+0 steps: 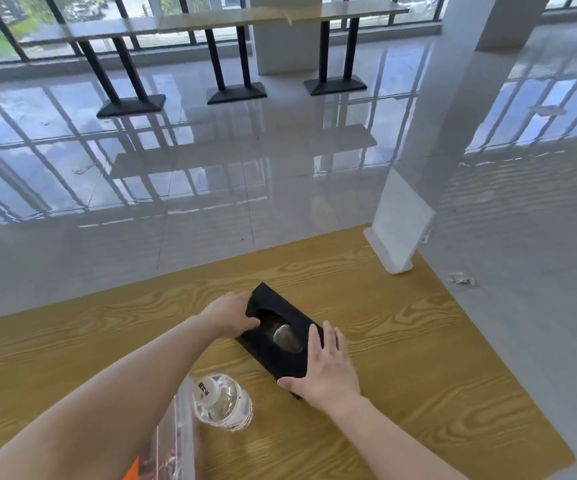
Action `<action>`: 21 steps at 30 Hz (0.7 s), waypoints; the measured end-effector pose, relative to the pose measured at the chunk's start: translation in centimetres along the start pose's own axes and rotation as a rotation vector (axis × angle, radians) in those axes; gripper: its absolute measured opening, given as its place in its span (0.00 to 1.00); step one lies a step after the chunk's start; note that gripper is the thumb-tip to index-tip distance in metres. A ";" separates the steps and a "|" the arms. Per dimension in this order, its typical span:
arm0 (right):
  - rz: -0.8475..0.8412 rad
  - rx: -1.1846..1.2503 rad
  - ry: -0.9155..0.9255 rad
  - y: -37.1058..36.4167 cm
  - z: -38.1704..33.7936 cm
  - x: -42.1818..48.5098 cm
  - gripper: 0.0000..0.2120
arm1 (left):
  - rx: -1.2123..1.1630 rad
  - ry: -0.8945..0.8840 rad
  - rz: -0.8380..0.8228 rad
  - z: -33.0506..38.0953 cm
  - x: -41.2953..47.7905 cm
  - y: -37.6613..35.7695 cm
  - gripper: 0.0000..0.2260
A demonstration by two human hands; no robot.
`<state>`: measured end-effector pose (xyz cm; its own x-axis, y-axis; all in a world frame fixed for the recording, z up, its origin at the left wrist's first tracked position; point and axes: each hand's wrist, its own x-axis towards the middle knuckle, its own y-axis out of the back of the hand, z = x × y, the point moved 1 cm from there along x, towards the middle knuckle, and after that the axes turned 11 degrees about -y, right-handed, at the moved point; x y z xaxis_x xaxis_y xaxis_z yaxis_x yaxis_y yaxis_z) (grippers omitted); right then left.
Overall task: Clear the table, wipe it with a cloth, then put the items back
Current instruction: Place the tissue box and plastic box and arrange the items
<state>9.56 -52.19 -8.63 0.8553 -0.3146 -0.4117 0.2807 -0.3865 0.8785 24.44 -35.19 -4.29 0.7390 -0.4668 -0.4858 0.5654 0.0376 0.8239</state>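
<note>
Tissue box (275,358) is lying flat on the tabletop (401,341), a little below the middle of the frame, with both hands taking hold of it. The left hand (228,313) is reaching in from the lower left on a long bare forearm. Its grip is closing on the box's upper-left end, with the thumb pressing on the top face and the fingers curling over the far side. The right hand (325,368) is coming in from the lower right with its back turned up. Its fingers are lying fairly straight along the box's right edge while the thumb is hooking round the lower corner, so this grip is pinching that end.

The box is a matte black rectangular block with an oval opening facing up and something pale and shiny showing inside. Its long axis is running diagonally, from upper left to lower right of the frame.

The tabletop is showing yellow wood grain with dark wavy lines. A clear water bottle (223,401) with a white printed cap is standing upright just lower left of the box, apart from it. A white sign stand (399,230) is sitting at the tabletop's upper-right corner. Glossy floor tiles (211,168) are reflecting the window frames.
</note>
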 end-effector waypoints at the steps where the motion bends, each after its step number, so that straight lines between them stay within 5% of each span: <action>1: 0.009 -0.010 0.005 0.1 -0.1 0.2 0.58 | -0.010 -0.004 0.001 -0.2 0.3 -0.4 0.32; 10: 0.036 0.000 0.044 1.6 3.1 1.8 0.55 | 0.036 -0.182 -0.073 0.7 1.3 -1.6 0.44; 21: -0.024 0.096 0.138 4.7 9.6 5.7 0.55 | 0.091 -0.233 -0.044 4.8 3.8 -2.0 0.35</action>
<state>11.55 -64.14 -9.23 0.9026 -0.1845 -0.3888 0.2643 -0.4754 0.8391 24.38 -41.31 -6.42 0.6038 -0.6576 -0.4506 0.5522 -0.0627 0.8314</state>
